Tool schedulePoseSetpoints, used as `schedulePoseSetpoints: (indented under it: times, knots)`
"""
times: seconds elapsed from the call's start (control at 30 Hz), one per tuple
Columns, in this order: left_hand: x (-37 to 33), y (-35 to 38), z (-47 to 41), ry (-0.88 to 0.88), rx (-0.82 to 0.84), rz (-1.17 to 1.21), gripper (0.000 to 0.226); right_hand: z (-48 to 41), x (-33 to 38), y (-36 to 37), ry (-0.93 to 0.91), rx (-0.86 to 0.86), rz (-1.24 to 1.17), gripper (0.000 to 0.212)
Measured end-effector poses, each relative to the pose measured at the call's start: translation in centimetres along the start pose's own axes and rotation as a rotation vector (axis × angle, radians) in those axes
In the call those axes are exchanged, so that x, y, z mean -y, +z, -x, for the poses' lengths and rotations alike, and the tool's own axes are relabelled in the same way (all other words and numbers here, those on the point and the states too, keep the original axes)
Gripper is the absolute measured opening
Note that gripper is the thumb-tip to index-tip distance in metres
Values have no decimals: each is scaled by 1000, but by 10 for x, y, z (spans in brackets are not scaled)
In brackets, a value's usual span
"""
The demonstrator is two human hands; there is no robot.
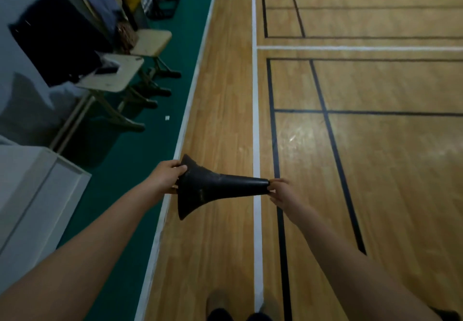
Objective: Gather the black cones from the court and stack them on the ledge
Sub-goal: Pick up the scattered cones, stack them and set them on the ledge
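Note:
A black cone is held sideways in front of me above the wooden court floor, with its wide base to the left and its narrow tip to the right. My left hand grips the edge of the base. My right hand pinches the tip with its fingers. It may be more than one cone nested together; I cannot tell. A white ledge shows at the lower left.
Two beige chairs stand on the green strip along the left wall, one bearing a dark bag. Clothes and bags lie farther back. White and black court lines run ahead. My feet show at the bottom.

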State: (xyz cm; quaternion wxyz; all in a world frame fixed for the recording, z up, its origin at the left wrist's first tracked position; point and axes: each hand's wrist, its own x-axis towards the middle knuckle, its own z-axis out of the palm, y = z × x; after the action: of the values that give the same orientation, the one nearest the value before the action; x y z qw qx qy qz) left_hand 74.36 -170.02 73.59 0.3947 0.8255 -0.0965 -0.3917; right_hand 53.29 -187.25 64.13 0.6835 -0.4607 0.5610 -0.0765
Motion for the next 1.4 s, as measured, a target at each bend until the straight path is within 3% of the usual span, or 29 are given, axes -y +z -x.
schedulePoseSetpoints:
  times: [0.27, 0.4, 0.63, 0.8, 1.1, 1.4]
  knots:
    - [-43, -43, 59, 132, -71, 83, 21, 78, 64, 4, -182, -2, -77, 22]
    - [-56, -58, 81, 166, -107, 116, 20, 104, 86, 3, -253, -22, -150, 6]
    - [-63, -74, 125, 227, -210, 195, 18, 135, 114, 1, -319, 83, -177, 1]
    - [-57, -81, 160, 233, -288, 314, 16, 151, 133, 3, -365, 174, -52, 16]
    - [21, -117, 242, 74, -567, 495, 17, 186, 113, 81, -352, 421, 163, 19]
    - [143, -217, 354, -71, -843, 601, 15, 283, 60, 243, -364, 754, 408, 5]
